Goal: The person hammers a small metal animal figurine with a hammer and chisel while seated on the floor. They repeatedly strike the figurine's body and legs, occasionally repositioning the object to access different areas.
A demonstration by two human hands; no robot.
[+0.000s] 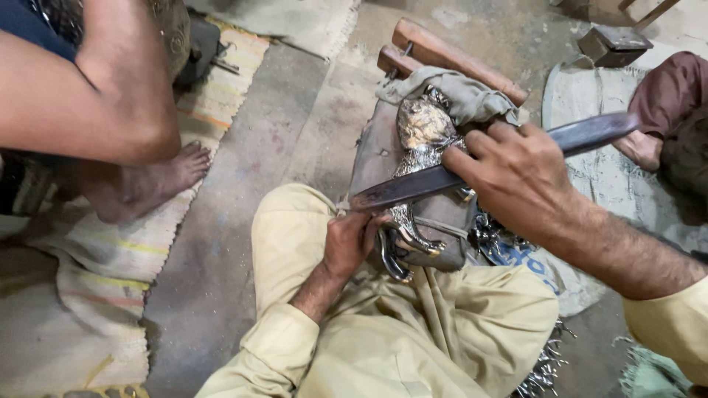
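Observation:
A long flat metal file (413, 186) lies slantwise across a shiny metal animal figurine (423, 140), silver below and golden at the head. My right hand (516, 177) grips the file near its far end. My left hand (350, 237) holds the file's near tip and rests by the figurine's base. The figurine sits on a grey cloth-covered block (377, 151) against my knee, with a grey rag (464, 94) draped over its top.
A wooden frame (450, 55) sticks out behind the block. Metal shavings (542, 368) lie by my leg. Another person's leg and bare foot (144, 184) rest on a striped mat (110, 265) at left. A second person's foot (640, 149) and a metal block (614, 44) are at right.

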